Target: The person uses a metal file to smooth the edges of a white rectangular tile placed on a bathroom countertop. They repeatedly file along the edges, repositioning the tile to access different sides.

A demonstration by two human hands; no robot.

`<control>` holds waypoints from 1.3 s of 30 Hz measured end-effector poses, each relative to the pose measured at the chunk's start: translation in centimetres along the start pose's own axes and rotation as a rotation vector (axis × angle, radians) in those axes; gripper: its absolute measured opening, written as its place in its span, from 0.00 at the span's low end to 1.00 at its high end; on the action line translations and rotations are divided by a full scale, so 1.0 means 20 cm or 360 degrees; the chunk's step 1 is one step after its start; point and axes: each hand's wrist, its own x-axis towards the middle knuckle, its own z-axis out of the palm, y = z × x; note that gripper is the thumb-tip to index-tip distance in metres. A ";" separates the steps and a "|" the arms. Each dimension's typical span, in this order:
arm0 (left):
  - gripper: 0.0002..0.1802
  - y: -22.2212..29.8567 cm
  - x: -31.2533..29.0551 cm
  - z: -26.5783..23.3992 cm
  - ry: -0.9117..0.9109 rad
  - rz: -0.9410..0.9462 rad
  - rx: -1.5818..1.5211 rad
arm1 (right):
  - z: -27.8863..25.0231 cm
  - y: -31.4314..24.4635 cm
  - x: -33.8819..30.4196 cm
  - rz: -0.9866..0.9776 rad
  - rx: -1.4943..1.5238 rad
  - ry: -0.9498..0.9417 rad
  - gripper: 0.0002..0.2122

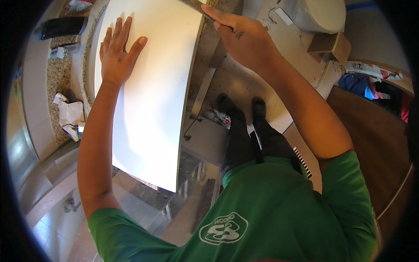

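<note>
A large white board [152, 100] lies across a speckled stone counter, its near end jutting past the counter's edge. My left hand [118, 54] rests flat on the board's upper left part with its fingers spread. At the board's far right corner, my right hand [244, 39] is closed on a thin dark strip-like tool [207, 16]. That tool runs along the board's far edge and partly leaves the picture at the top. Its exact kind is not plain.
On the speckled counter [59, 89] at the left lie a black object [65, 27], a clear container [65, 50] and a crumpled white bag [71, 113]. A white toilet [316, 15] stands at the far right, near a small wooden box [329, 47]. A brown panel [371, 139] is at the right.
</note>
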 end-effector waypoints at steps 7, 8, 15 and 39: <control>0.45 0.00 -0.01 0.01 0.0010 -0.0019 -0.0002 | 0.06 -0.24 -0.76 0.0055 0.0120 -0.1011 0.27; 0.45 -0.01 0.00 0.01 0.0039 0.0029 0.0009 | 0.06 -0.23 -0.81 0.0111 0.0177 -0.0963 0.27; 0.36 0.26 -0.10 -0.13 -0.0214 0.0181 -0.0193 | -0.08 -0.02 -0.80 0.0370 0.0457 -0.0193 0.21; 0.40 0.38 0.82 0.22 0.0086 0.0010 -0.0193 | 0.13 0.06 -0.43 -0.0024 0.0092 0.0138 0.29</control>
